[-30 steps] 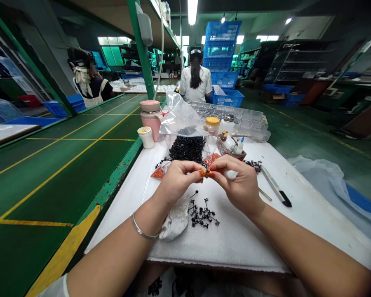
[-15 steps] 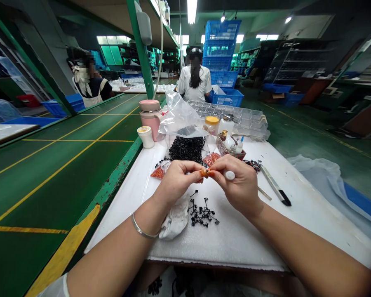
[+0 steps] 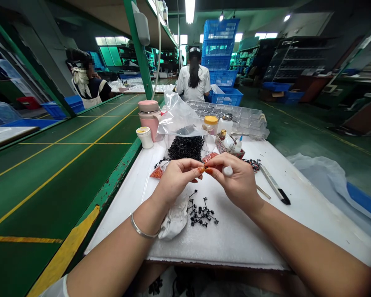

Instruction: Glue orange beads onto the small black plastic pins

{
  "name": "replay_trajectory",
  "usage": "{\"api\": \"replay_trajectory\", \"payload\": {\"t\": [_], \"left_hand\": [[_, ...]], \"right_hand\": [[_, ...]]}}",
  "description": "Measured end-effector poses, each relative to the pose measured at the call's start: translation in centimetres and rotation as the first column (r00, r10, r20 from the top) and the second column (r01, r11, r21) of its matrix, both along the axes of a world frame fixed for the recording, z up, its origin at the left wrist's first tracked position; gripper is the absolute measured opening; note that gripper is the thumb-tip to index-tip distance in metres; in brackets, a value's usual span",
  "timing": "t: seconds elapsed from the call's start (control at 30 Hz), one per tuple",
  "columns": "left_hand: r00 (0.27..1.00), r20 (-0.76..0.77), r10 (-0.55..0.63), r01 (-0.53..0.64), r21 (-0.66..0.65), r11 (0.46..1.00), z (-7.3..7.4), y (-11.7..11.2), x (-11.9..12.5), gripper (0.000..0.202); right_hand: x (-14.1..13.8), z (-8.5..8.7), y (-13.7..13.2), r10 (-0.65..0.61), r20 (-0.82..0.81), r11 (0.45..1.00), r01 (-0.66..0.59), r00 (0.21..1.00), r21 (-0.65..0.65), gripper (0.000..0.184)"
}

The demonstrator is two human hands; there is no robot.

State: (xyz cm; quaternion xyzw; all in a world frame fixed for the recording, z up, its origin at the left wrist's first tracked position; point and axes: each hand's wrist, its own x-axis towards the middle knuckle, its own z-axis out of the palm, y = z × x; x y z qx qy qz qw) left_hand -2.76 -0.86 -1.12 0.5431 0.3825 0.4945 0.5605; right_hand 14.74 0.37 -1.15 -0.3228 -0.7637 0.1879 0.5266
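Observation:
My left hand (image 3: 179, 178) and my right hand (image 3: 238, 178) meet over the white work surface, thumbs and forefingers pinched together. Something tiny and dark shows between the fingertips; its kind is too small to make out. A white rounded piece (image 3: 228, 170) shows at the curled fingers of my right hand. Below the hands lies a loose scatter of small black stemmed parts (image 3: 202, 216). A crumpled white cloth (image 3: 174, 222) rests by my left wrist. Just beyond my fingers are a large heap of black parts (image 3: 185, 147) and a bag of small orange pieces (image 3: 156, 172).
A utility knife (image 3: 275, 185) lies right of my right hand. Behind stand a pink cup (image 3: 149, 119), a white jar (image 3: 145, 137), a yellow-lidded jar (image 3: 210, 123), a small box of bottles (image 3: 230, 146) and clear compartment trays (image 3: 247, 119). A green conveyor belt (image 3: 64, 165) runs along the left. Two people sit ahead.
My fingertips have shifted slightly and pressed closer together, covering more of the tiny piece. The view has drifted a little; the things on the table stay in place.

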Motion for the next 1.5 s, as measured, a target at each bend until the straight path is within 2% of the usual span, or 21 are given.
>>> {"api": "replay_trajectory", "payload": {"t": [0.13,0.27,0.43,0.5,0.57,0.7,1.0,1.13,1.23,1.37,1.5], "left_hand": [[0.992,0.123,-0.005,0.015,-0.082,0.996,0.0,0.1,-0.2,0.024],[0.976,0.216,-0.004,0.038,-0.156,0.987,0.0,0.2,-0.2,0.028],[0.973,0.231,0.027,0.001,-0.117,0.993,-0.1,0.4,0.0,0.021],[0.975,0.22,0.038,-0.016,-0.101,0.995,-0.2,0.4,-0.1,0.02],[0.977,0.204,0.062,-0.043,-0.094,0.995,-0.1,0.4,-0.2,0.02],[0.985,0.166,0.046,-0.034,-0.076,0.997,0.0,0.3,-0.3,0.021],[0.999,0.05,-0.017,0.02,-0.049,0.999,-0.2,0.3,-0.4,0.022],[0.998,0.033,-0.052,0.054,-0.053,0.997,-0.3,0.2,-0.4,0.024],[0.996,0.046,-0.071,0.073,-0.049,0.996,-0.2,0.2,-0.4,0.031],[0.993,0.091,-0.077,0.084,-0.067,0.994,-0.1,0.3,-0.4,0.033],[0.99,0.102,-0.094,0.102,-0.077,0.992,-0.3,0.4,-0.4,0.03]], "right_hand": [[0.1,-0.1,0.4,-0.031,-0.073,0.979,0.016,0.997,-0.202,0.01],[0.1,-0.3,1.1,0.018,-0.182,0.916,-0.09,0.983,-0.39,0.018],[-0.1,-0.8,1.5,0.137,-0.242,0.816,-0.248,0.961,-0.522,0.028],[-0.1,-0.8,1.5,0.17,-0.219,0.8,-0.265,0.961,-0.539,0.03],[0.0,-0.6,1.5,0.174,-0.18,0.824,-0.243,0.968,-0.511,0.031],[0.5,0.1,1.3,0.09,-0.089,0.91,-0.119,0.992,-0.397,0.03],[1.1,0.9,0.6,-0.017,0.023,0.978,0.022,1.0,-0.206,0.02],[1.1,0.8,0.4,0.005,0.07,0.998,-0.001,0.998,-0.061,0.011],[1.0,0.6,0.5,0.064,0.092,0.998,-0.063,0.994,-0.009,0.009],[0.9,0.5,0.8,0.124,0.146,0.992,-0.12,0.982,-0.031,0.014],[1.0,0.4,0.8,0.106,0.164,0.993,-0.097,0.981,-0.061,0.013]]}}
